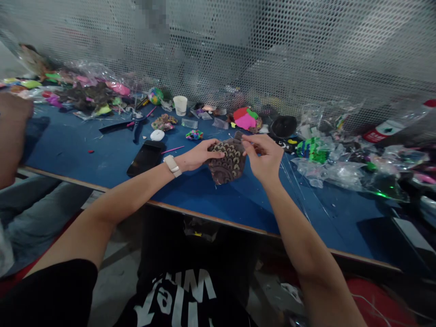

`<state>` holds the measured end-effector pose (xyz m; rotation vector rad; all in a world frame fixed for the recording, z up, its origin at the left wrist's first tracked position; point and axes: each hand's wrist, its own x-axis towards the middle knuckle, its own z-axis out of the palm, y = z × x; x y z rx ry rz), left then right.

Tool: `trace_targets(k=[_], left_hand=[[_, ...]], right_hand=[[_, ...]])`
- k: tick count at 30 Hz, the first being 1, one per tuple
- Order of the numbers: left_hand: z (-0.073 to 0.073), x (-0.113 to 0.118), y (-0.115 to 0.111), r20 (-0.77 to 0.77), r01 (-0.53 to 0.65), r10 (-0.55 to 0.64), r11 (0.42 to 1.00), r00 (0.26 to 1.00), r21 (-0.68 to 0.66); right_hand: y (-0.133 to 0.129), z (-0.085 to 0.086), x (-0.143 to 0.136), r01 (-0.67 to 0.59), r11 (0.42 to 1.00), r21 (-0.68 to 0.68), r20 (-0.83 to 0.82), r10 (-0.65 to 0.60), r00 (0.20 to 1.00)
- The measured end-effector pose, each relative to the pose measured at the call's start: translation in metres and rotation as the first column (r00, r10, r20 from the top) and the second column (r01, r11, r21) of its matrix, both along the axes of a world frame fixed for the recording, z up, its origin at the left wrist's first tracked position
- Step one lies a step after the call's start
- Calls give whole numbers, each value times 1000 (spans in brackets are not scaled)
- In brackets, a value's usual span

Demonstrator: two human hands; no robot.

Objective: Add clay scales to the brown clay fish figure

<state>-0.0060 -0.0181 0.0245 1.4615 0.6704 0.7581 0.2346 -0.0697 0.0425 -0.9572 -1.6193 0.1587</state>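
Observation:
Above the blue table, a brown clay piece (223, 175) is tilted toward me, its face covered with rows of small curled, crescent-shaped bits in brown and dull yellow. My left hand (200, 154) grips its left edge, the thumb lying across the front. At the upper right edge my right hand (265, 156) is closed in a pinch, thumb and forefinger against a brown lobe (238, 135) of the clay. Whether anything small sits between those fingertips is too fine to make out. The back of the clay piece and most left fingers behind it are hidden.
A black phone (146, 158), pliers (136, 125) and a white lump (157, 135) lie left of the clay. Behind stand a paper cup (180, 105) and a perforated metal screen (218, 54). Plastic bags (344, 170) crowd the right. Another person's arm (12, 136) is at far left.

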Motion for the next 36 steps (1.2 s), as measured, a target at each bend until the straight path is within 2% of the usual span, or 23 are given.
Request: trace_targets(k=[2, 5, 7, 10, 14, 18, 23, 25, 26, 27, 29, 31, 33, 36], left_hand=[[2, 0, -1, -45, -7, 14, 989, 999, 150], [6, -2, -1, -100, -22, 68, 916, 993, 401], [9, -3, -1, -126, -21, 94, 872, 988, 489], [12, -4, -4, -146, -30, 131, 837, 981, 547], [11, -3, -9, -84, -42, 103, 843, 991, 537], [10, -1, -12, -107, -74, 165, 814, 981, 576], [3, -1, -8, -154, -107, 253, 779, 955, 617], [-1, -2, -3, -191, -94, 256, 794, 947, 601], [-3, -3, -1, -211, -89, 244, 825, 946, 558], [-4, -4, 1, -226, -85, 217, 873, 950, 479], [-6, -5, 2, -223, -63, 118, 969, 968, 240], [-7, -5, 2, -190, -1, 10, 999, 982, 47], [-8, -5, 1, -185, 87, -78, 996, 980, 38], [-8, -7, 3, -260, 234, -183, 955, 948, 184]], right_hand=[[0, -1, 0, 6, 1000, 7, 23, -6, 1000], [-2, -1, -1, 26, 998, 51, 71, -30, 997], [-3, 0, -2, 51, 994, 94, 122, -62, 991], [-5, 0, -5, 45, 983, 175, 199, -80, 977], [-5, -1, -6, 21, 968, 250, 223, -78, 972], [-6, -2, -6, 47, 987, 156, 237, -84, 968], [-6, -2, -11, -28, 994, 108, 256, -1, 967], [-5, -2, -12, -58, 991, 123, 255, 25, 967], [-5, -3, -12, -69, 989, 131, 257, 33, 966], [-4, -3, -12, -72, 988, 134, 260, 35, 965], [-4, -4, -11, -53, 990, 130, 263, 17, 965], [-5, -4, -10, -32, 992, 126, 253, -1, 967], [-5, -4, -9, -46, 990, 132, 243, 13, 970], [-4, -5, -9, -89, 986, 144, 249, 50, 967]])
